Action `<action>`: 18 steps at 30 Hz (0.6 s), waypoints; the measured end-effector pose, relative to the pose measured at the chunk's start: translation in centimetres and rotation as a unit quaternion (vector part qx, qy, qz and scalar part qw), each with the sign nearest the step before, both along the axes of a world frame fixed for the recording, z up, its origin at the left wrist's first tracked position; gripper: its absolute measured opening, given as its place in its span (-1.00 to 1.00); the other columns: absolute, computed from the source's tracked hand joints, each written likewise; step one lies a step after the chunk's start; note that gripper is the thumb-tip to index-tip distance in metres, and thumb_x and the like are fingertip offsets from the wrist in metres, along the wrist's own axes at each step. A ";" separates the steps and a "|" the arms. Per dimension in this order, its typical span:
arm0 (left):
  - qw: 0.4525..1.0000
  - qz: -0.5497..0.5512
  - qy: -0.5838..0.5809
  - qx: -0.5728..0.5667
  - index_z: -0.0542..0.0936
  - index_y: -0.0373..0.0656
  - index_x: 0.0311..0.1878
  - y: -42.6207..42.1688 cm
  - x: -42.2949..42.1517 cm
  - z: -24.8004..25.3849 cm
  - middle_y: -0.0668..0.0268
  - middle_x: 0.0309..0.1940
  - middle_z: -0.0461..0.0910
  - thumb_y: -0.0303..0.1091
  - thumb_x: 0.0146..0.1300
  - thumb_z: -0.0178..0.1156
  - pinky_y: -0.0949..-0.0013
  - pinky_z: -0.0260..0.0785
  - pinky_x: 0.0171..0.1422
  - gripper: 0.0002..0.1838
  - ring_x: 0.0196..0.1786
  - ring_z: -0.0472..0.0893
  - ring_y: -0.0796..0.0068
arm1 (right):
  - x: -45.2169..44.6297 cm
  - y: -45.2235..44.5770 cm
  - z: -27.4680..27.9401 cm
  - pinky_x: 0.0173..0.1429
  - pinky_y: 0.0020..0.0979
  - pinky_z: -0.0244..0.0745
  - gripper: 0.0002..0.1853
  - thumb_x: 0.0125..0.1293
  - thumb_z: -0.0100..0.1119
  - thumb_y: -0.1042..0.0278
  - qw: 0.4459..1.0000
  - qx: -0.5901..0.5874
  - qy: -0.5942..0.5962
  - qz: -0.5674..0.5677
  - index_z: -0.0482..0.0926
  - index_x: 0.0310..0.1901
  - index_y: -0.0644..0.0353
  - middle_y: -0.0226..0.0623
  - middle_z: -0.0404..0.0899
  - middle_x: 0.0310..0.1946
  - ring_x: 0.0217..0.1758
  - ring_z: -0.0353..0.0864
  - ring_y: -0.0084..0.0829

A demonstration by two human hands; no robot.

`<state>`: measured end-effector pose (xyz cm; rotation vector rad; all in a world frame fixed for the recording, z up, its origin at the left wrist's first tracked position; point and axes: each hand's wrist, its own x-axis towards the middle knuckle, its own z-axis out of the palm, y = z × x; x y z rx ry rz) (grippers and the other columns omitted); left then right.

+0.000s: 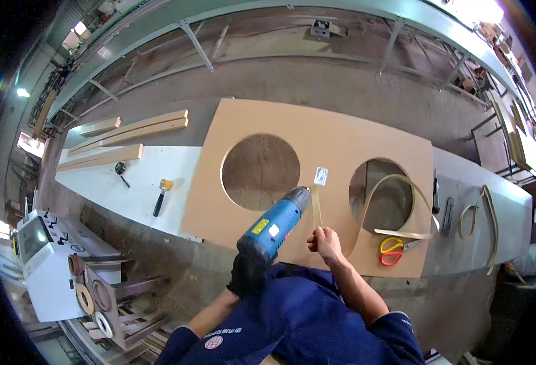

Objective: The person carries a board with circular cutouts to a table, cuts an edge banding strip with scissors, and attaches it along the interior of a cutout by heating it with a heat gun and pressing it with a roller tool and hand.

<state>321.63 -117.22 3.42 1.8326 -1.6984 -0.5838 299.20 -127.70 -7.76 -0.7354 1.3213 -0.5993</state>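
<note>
Just ahead of both grips: a nozzle and a strip's end side by side

The left grip point(246, 277), gloved in black, is wrapped around the handle of a blue power tool point(275, 224), apparently a heat gun; the trigger is hidden, so I cannot tell whether it is pressed. The glove is perhaps there against heat. The right grip point(326, 242) is bare, perhaps for finer feel, its fingers pinched together on a pale strip point(316, 210). That strip runs forward from the fingertips, seemingly kept straight so its far end sits just beside the nozzle point(304, 194); whether they touch is unclear.

Beyond the strip's end is a white label point(321, 176). Beneath both grips' work lies a wide brown board point(322, 125), with one round hole ahead of the left grip and another ahead and right of the right grip. A looped band point(423, 193) arches over the latter hole; its link to the held strip cannot be made out. Right of the right grip, scissors point(391, 250) lie within easy reach, probably for trimming. Farther left of the left grip, wooden bars point(128, 134) rest on the desk point(131, 207), out of the way.
</note>
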 end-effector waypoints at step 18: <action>0.991 -0.050 0.017 0.124 0.65 -0.19 -0.02 -1.2 1.5 -1.5 -0.02 -0.28 0.72 -0.07 0.27 0.38 0.04 0.56 -0.13 -0.60 -0.20 0.73 -0.01 | -0.3 2.9 -4.7 -0.36 -0.34 0.61 -0.61 0.60 -0.10 0.19 0.991 -0.038 0.110 0.063 0.57 -0.22 0.37 -0.18 0.70 -0.44 -0.50 0.67 -0.41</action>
